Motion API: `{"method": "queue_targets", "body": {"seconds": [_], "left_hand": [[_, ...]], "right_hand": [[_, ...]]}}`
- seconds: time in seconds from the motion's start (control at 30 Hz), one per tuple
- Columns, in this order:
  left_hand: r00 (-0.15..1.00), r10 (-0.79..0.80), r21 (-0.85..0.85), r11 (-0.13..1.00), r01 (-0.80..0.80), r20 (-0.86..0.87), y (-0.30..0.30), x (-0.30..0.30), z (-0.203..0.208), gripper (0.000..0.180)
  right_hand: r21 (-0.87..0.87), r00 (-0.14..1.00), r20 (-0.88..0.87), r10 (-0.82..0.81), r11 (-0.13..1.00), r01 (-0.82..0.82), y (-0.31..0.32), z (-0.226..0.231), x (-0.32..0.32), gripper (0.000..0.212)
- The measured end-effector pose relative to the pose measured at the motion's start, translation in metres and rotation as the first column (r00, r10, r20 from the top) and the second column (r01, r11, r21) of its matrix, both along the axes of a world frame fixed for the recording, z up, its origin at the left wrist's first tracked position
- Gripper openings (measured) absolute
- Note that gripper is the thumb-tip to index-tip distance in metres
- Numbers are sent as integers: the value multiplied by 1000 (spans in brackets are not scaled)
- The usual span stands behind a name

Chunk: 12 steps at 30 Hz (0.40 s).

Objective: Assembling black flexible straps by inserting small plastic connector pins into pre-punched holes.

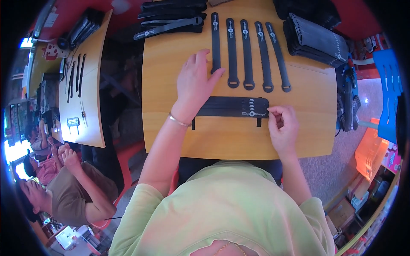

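On the table, a flat black panel (232,107) with white print lies crosswise before me, with short black tabs sticking out below it. My right hand (284,128) is closed, thumb and forefinger pinching the panel's right edge. Fingers apart, my left hand (195,83) hovers over the panel's left part and hides its end. The left thumb tip is at the lower end of the leftmost black strap (215,38); whether it touches is hard to tell. More black straps with slotted ends, such as the middle strap (245,51), lie in a row to the right.
A pile of black straps (171,23) sits at the far left of the wooden table (239,143). Stacked black panels (318,38) occupy the far right. Another table (92,85) with straps stands to the left, where a co-worker (81,192) sits. An orange crate (369,147) is at right.
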<state>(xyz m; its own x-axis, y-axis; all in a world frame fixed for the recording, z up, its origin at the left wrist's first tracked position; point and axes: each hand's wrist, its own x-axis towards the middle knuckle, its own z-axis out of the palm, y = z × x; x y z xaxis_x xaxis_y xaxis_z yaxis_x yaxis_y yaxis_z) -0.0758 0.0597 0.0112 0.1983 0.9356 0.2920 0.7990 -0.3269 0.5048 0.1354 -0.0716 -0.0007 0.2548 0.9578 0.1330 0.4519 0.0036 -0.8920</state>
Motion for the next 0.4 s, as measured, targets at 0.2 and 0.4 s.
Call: {"method": "queue_targets", "body": {"seconds": [0.2, 0.4], "left_hand": [[1000, 30, -111, 993, -29, 6, 10, -4, -8, 54], [991, 70, -274, 961, -35, 118, 6, -26, -4, 62]], "right_hand": [[11, 1000, 10, -4, 1000, 4, -1, 0, 0, 12], [2, 1000, 2, 2, 1000, -2, -2, 2, 0, 11]]}}
